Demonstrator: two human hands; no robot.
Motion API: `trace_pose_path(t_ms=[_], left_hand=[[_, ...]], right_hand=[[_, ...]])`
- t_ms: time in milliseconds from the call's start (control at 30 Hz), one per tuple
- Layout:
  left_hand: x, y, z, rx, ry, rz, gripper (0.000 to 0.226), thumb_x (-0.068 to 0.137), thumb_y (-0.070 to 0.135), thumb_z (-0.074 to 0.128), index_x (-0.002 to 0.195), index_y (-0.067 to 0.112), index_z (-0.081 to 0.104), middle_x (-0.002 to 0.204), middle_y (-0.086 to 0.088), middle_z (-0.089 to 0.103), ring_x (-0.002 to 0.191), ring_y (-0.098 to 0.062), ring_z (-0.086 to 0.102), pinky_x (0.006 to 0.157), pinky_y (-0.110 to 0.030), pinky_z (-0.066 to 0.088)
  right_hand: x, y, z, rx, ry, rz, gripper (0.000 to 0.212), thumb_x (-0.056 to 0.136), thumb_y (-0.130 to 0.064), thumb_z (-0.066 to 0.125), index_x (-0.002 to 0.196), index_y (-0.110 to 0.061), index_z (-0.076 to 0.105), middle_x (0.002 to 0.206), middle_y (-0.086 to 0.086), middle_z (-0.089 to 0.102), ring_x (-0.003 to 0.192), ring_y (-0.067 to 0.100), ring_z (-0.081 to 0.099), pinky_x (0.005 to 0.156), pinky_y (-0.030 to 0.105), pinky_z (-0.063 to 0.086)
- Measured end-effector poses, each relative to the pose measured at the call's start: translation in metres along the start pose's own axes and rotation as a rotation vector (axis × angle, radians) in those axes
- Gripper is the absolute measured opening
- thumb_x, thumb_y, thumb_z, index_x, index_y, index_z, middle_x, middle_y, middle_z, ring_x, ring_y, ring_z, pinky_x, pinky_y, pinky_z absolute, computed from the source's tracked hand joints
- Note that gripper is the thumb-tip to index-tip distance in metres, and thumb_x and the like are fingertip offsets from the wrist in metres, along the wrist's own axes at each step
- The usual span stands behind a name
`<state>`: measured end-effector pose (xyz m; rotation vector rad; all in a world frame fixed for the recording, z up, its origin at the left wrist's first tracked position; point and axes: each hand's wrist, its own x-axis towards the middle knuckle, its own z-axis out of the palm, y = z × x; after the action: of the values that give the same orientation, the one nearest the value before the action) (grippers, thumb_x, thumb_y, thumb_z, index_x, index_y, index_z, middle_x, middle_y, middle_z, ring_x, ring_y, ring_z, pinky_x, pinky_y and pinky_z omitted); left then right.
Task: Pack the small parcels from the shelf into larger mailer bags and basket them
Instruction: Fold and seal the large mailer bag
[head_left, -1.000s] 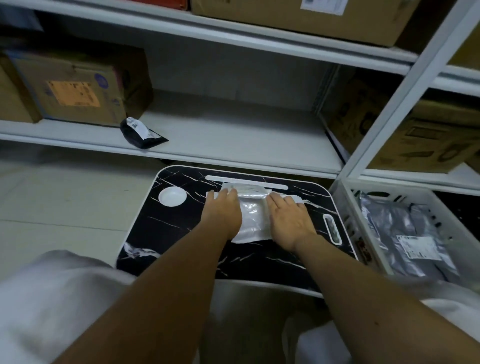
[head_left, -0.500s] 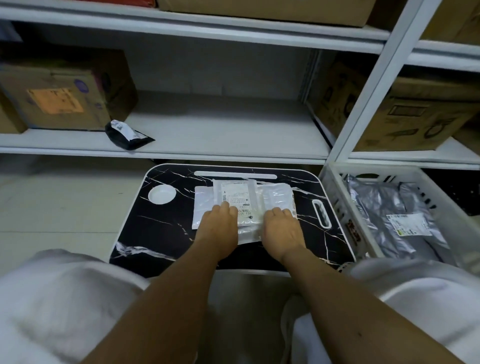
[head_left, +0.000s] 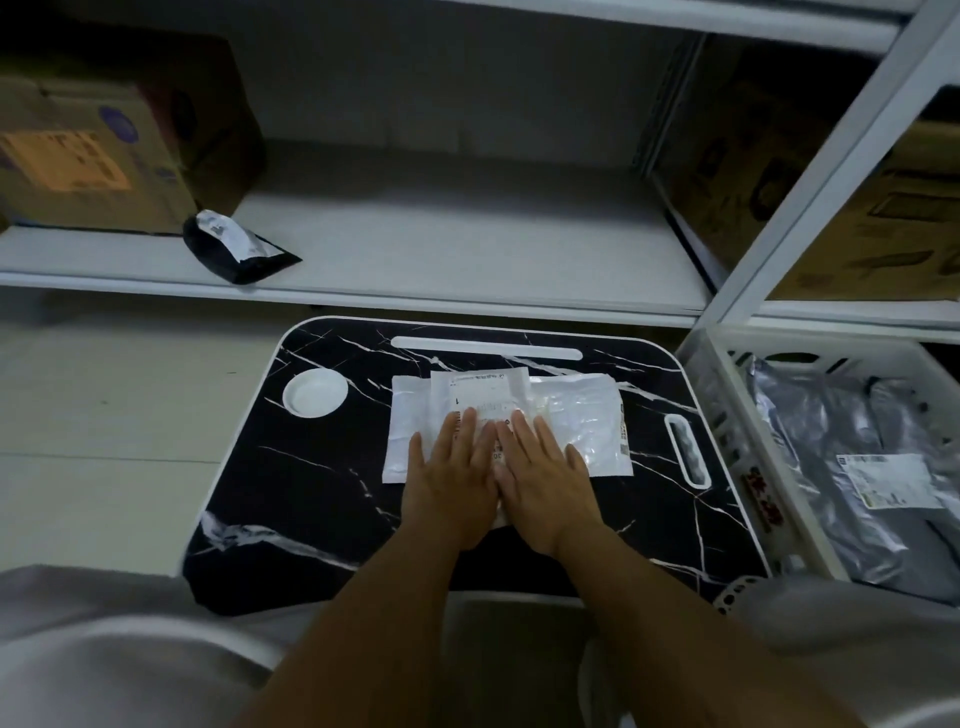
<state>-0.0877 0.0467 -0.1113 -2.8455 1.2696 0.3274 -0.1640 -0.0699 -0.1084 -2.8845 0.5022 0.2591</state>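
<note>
Counts: 2 hands – left hand, right hand. 1 white mailer bag w/ 1 labelled parcel on top. 1 black parcel on shelf. 1 lap desk. 1 basket, approx. 2 grey mailers inside. 2 cardboard boxes.

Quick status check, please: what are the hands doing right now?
Left hand and right hand flat, pressing white mailer bag on black tray. Nothing blocking basket.
</note>
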Motion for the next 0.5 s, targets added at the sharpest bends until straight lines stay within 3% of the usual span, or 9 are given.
trace_pose_path(t_ms=[133,233,300,367,433,500], left_hand=[[0.002,-0.002,0.000,-0.007,0.008,0.011,0.061,0.102,0.043,0.015,0.153,0.020,-0.008,0.160,-0.008,-0.013,0.148,-0.027,-0.013,0.118,-0.056,0.003],[0.010,-0.001,-0.011,-0.022,0.131,0.003,0.048,0.100,0.039,0.028,0.144,0.020,0.029,0.152,-0.007,0.027,0.142,-0.027,0.020,0.117,-0.053,0.013],[0.023,0.000,-0.019,-0.016,0.204,-0.008,0.038,0.095,0.040,0.040,0.128,0.020,0.041,0.136,-0.005,0.042,0.130,-0.025,0.035,0.115,-0.050,0.018],[0.035,-0.001,-0.020,0.003,0.189,-0.031,0.052,0.091,0.048,0.047,0.130,0.016,0.036,0.142,-0.012,0.035,0.136,-0.028,0.028,0.116,-0.052,0.015],[0.043,-0.007,-0.012,0.007,0.107,-0.030,0.075,0.092,0.053,0.044,0.147,0.012,0.015,0.158,-0.015,0.008,0.147,-0.032,0.004,0.117,-0.056,0.007],[0.045,-0.014,-0.004,-0.010,0.033,-0.026,0.075,0.098,0.052,0.031,0.153,0.018,-0.007,0.160,-0.010,-0.012,0.148,-0.029,-0.010,0.117,-0.057,0.004]], right_hand=[[0.004,-0.005,0.000,0.050,0.026,0.033,0.052,0.104,-0.042,0.014,0.154,-0.030,0.011,0.163,-0.006,0.001,0.150,0.017,-0.004,0.119,0.047,0.005],[0.018,-0.011,-0.009,0.074,0.196,0.059,0.036,0.103,-0.037,0.027,0.131,-0.028,0.047,0.141,-0.004,0.043,0.135,0.020,0.033,0.114,0.043,0.022],[0.035,-0.016,-0.016,0.039,0.296,0.064,0.026,0.099,-0.028,0.037,0.118,-0.025,0.054,0.126,-0.003,0.050,0.124,0.020,0.041,0.110,0.041,0.028],[0.048,-0.017,-0.018,0.069,0.284,0.076,0.028,0.099,-0.023,0.039,0.123,-0.022,0.051,0.139,-0.001,0.044,0.136,0.022,0.032,0.113,0.043,0.025],[0.055,-0.014,-0.014,0.132,0.172,0.075,0.040,0.101,-0.025,0.038,0.140,-0.022,0.037,0.158,-0.002,0.021,0.149,0.021,0.009,0.119,0.046,0.015],[0.055,-0.010,-0.011,0.136,0.075,0.058,0.052,0.102,-0.030,0.035,0.151,-0.025,0.020,0.163,-0.004,0.006,0.150,0.018,-0.002,0.120,0.047,0.008]])
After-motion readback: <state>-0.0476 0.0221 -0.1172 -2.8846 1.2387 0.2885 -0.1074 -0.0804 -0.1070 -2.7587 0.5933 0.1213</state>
